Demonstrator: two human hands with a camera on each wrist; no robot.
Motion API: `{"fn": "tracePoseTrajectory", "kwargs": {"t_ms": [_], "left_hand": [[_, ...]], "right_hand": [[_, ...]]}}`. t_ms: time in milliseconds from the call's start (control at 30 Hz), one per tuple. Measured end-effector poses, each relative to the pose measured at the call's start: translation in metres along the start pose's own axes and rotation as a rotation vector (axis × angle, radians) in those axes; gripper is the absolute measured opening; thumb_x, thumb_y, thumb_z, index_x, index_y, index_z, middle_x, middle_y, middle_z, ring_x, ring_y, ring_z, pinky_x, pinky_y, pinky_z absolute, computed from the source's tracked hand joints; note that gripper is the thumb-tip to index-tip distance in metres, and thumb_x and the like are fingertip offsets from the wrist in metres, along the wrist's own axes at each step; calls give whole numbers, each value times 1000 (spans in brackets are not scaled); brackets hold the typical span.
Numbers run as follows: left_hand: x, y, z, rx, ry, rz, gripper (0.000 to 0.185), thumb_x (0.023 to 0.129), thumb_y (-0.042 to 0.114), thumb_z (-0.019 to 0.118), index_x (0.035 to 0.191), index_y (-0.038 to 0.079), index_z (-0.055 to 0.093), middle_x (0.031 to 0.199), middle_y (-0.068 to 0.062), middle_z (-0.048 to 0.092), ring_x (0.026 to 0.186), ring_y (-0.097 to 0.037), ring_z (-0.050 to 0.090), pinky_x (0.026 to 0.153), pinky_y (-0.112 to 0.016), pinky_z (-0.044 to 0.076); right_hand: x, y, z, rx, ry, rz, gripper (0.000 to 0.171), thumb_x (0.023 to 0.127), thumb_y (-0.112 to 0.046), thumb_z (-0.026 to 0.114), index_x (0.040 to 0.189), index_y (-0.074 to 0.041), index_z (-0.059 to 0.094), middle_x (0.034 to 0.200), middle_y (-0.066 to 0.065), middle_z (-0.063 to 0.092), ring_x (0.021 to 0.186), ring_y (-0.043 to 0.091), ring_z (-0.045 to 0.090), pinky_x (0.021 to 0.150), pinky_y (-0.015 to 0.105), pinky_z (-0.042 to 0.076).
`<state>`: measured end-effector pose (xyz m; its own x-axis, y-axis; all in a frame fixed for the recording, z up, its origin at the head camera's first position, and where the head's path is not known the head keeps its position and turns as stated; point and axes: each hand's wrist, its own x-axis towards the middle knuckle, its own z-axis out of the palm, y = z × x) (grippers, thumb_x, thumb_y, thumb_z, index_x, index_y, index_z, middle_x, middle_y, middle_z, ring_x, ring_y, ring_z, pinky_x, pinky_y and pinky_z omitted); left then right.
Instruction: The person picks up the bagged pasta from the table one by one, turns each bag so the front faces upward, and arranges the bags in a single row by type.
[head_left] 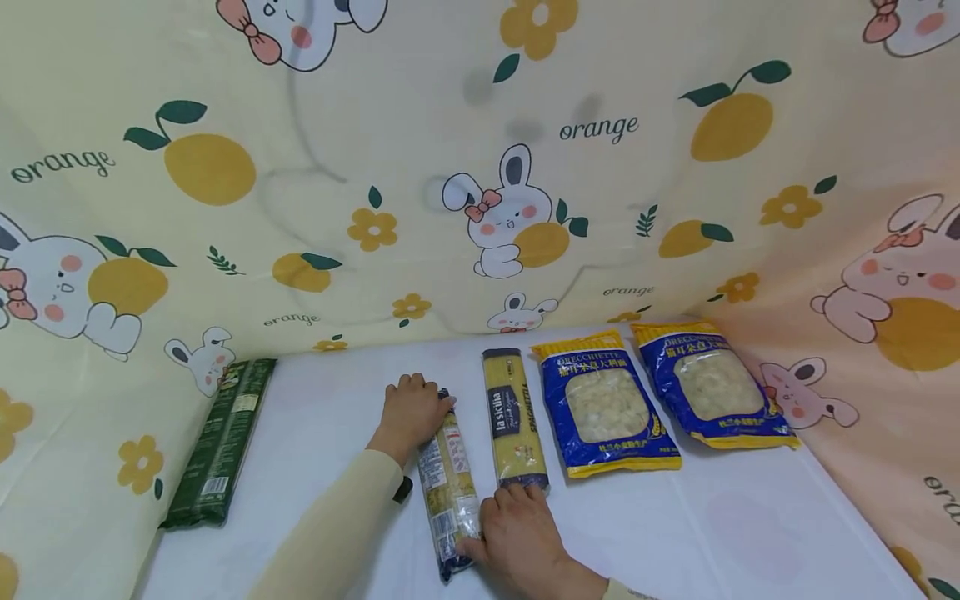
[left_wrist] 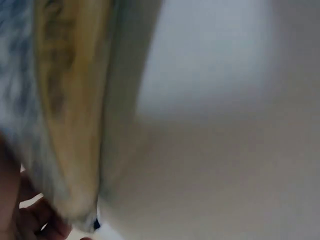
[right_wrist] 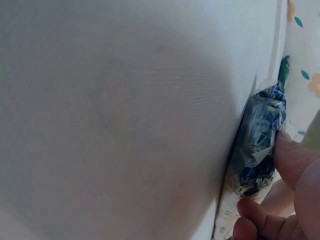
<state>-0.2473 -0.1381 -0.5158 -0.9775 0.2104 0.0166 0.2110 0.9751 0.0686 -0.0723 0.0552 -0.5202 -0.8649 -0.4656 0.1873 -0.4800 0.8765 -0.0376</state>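
Under both hands (head_left: 408, 412), pasta packet's (head_left: 448, 483) ends stay hidden.

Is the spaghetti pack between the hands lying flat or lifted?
Lying flat: the spaghetti pack rests lengthwise on the white table, left hand and right hand gripping its ends.

The cloth backdrop (head_left: 450, 108) bears "orange" in several places; the yellow spaghetti pack (head_left: 514, 418) reads "la sicilia" and "SPAGHETTI"; the two blue bags (head_left: 607, 404) (head_left: 711, 383) read "ORECCHIETTE", their Chinese lines too small to read
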Motion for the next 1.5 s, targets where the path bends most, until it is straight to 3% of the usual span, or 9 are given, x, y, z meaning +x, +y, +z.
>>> {"fn": "tracePoseTrajectory", "kwargs": {"t_ms": [167, 400, 500, 700, 767, 867, 1100, 1333, 1500], "left_hand": [[4, 6, 8, 5, 8, -49, 71, 105, 64, 48, 129, 0, 68, 129, -18, 63, 125, -37, 53, 107, -61, 42], [3, -1, 3, 17, 99, -3, 67, 107, 62, 43, 117, -1, 64, 115, -16, 59, 115, -36, 51, 104, -57, 40], [1, -6, -12, -39, 259, 84, 61, 108, 58, 45, 112, 0, 61, 111, -16, 57, 109, -36, 50, 97, -53, 40], [1, -12, -50, -164, 724, 366, 61, 111, 57, 34, 111, 0, 55, 109, -17, 52, 100, -36, 44, 85, -51, 35], [1, -10, -60, -166, 825, 440, 63, 111, 59, 32, 111, 0, 54, 109, -16, 51, 99, -36, 44, 86, -51, 36], [0, -7, -68, -147, 893, 492, 63, 111, 61, 31, 111, 2, 53, 111, -15, 49, 99, -35, 43, 86, -50, 36], [-10, 4, -79, -87, 834, 454, 66, 108, 65, 37, 114, 3, 58, 109, -14, 47, 101, -35, 42, 87, -50, 35], [-25, 24, -113, -52, 602, 207, 66, 105, 67, 45, 125, 8, 66, 108, -13, 59, 101, -34, 44, 85, -51, 33], [-30, 32, -127, -40, 556, 69, 68, 99, 76, 48, 119, 13, 66, 99, -10, 60, 101, -36, 47, 86, -54, 34]], "right_hand": [[0, -1, -1, 16, -39, 4, 64, 92, -77, 61, 84, -13, 65, 77, -2, 57, 81, 20, 56, 74, 39, 40], [-2, -1, -1, 6, -20, -11, 65, 92, -78, 60, 84, -13, 66, 76, -2, 56, 80, 18, 55, 72, 37, 40], [-1, 2, -1, 13, -5, -9, 64, 92, -77, 60, 86, -13, 64, 78, -3, 54, 81, 17, 53, 74, 37, 40], [9, 9, -3, 2, 119, 15, 58, 90, -71, 69, 89, -14, 62, 80, -3, 50, 82, 19, 48, 75, 37, 38], [12, 11, -2, 4, 144, 19, 55, 90, -68, 71, 89, -14, 62, 80, -2, 51, 81, 19, 48, 74, 37, 38], [16, 11, -1, 15, 136, 24, 53, 92, -66, 71, 89, -13, 64, 80, -1, 54, 81, 20, 48, 74, 37, 39], [16, 11, 1, 66, 120, 19, 47, 96, -61, 68, 88, -14, 65, 82, -3, 57, 82, 18, 50, 76, 36, 38], [18, 14, -1, -8, 302, -31, 42, 89, -50, 81, 83, -14, 60, 78, 0, 56, 83, 22, 55, 78, 39, 42], [23, 10, 0, -73, 370, -66, 41, 83, -47, 85, 83, -13, 62, 80, 2, 58, 86, 25, 58, 80, 41, 44]]}}
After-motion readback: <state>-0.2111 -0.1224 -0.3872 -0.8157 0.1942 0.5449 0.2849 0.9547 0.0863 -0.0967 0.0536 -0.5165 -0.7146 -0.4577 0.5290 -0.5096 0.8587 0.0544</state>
